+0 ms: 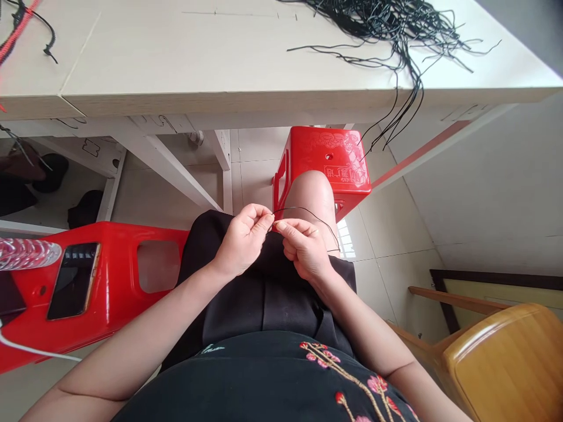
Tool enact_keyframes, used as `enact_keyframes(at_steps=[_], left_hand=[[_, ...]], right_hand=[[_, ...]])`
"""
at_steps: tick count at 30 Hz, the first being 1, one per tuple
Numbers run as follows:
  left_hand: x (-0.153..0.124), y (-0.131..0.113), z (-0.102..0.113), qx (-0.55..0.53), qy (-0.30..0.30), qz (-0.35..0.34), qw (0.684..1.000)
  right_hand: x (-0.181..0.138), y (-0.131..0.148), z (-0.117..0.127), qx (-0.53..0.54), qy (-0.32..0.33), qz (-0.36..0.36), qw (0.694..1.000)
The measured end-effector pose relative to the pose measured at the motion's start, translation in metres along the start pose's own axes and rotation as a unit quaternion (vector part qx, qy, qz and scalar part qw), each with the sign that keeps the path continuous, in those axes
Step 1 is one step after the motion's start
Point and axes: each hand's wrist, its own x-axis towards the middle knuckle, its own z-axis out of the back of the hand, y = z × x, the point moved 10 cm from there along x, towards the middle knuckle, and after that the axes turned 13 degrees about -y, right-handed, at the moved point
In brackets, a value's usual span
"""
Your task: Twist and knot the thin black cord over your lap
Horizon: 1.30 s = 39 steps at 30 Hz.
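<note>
Above my lap, my left hand (245, 239) and my right hand (303, 243) meet fingertip to fingertip. Both pinch a thin black cord (308, 211), which arcs from the fingers over my right knee and curls back beside it. The exact spot where the fingertips hold the cord is partly covered by the thumbs. On the table beyond lies a tangled bundle of similar black cords (387, 26), with several strands hanging over the front edge.
The pale table (197, 64) spans the far side. A red stool (325, 158) stands under it. At left, another red stool (118, 275) carries a phone (74, 281) and a clear plastic bottle (29, 254). A wooden chair (505, 363) is at right. Another person's feet show at far left.
</note>
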Motion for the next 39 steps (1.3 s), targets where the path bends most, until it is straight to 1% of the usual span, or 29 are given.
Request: enact_keyframes(at_steps=[4, 8, 10, 12, 15, 19, 20, 22, 24, 26, 28, 33, 35, 37, 39], left_hand=[[-0.003, -0.001, -0.001, -0.009, 0.02, 0.012, 1.0], [-0.005, -0.002, -0.001, -0.009, 0.028, -0.003, 1.0], [-0.006, 0.0, 0.0, -0.013, 0.029, -0.004, 0.999], [-0.008, 0.004, 0.0, -0.021, 0.03, 0.011, 0.999], [-0.01, 0.01, -0.002, -0.038, 0.032, 0.052, 0.997], [-0.012, 0.011, -0.003, -0.067, 0.027, 0.094, 0.993], [-0.012, 0.01, -0.003, -0.074, 0.031, 0.103, 0.991], [-0.013, 0.01, -0.006, -0.078, 0.058, 0.12, 0.988], [-0.011, 0.011, -0.007, -0.054, 0.079, 0.123, 0.988], [-0.006, 0.01, -0.002, -0.02, 0.069, 0.096, 0.993], [0.001, 0.006, 0.004, 0.001, 0.048, 0.05, 0.998], [0.006, -0.003, 0.004, 0.05, 0.046, -0.065, 0.996], [0.005, -0.011, 0.006, 0.084, 0.024, -0.118, 0.989], [0.001, -0.021, 0.011, 0.12, -0.017, -0.174, 0.977], [-0.004, -0.032, 0.015, 0.144, -0.052, -0.216, 0.964]], right_hand=[[0.001, 0.002, -0.003, -0.029, 0.018, 0.022, 0.999], [0.0, 0.012, -0.006, -0.043, 0.017, 0.066, 0.997], [0.0, 0.014, -0.007, -0.056, 0.015, 0.071, 0.996], [-0.001, 0.011, -0.008, -0.068, 0.022, 0.053, 0.996], [-0.002, 0.006, -0.011, -0.066, 0.038, 0.024, 0.997], [-0.003, 0.007, -0.015, -0.037, 0.049, 0.022, 0.998], [-0.002, 0.007, -0.015, -0.029, 0.048, 0.021, 0.998], [-0.002, 0.006, -0.016, -0.009, 0.047, 0.011, 0.999], [-0.002, 0.003, -0.016, 0.013, 0.049, -0.005, 0.999], [-0.003, 0.001, -0.016, 0.032, 0.048, -0.019, 0.998], [-0.003, 0.001, -0.015, 0.045, 0.048, -0.025, 0.997], [-0.003, 0.0, -0.017, 0.047, 0.058, -0.025, 0.997], [-0.001, 0.001, -0.012, 0.025, 0.038, -0.001, 0.999], [0.0, 0.006, -0.007, -0.015, 0.01, 0.045, 0.999], [-0.001, 0.012, -0.005, -0.054, -0.011, 0.092, 0.994]])
